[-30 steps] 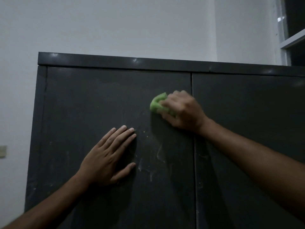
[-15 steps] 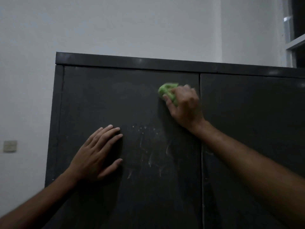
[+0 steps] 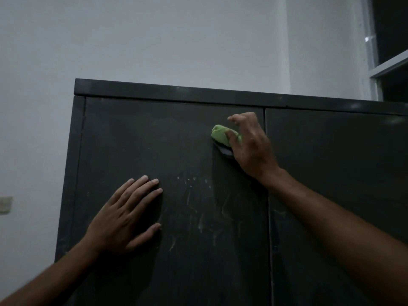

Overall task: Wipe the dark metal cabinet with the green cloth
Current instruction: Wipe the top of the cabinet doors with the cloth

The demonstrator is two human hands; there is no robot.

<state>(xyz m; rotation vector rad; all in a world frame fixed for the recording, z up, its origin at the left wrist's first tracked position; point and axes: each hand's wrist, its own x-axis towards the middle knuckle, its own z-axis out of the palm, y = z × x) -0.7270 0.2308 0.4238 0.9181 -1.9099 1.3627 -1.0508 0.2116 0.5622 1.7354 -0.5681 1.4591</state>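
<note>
A person's right hand gripped a bunched green cloth against the upper left door of the dark cabinet, mid-wipe, while the left hand lay flat, fingers spread; pale smears below likely needed wiping next.
</note>
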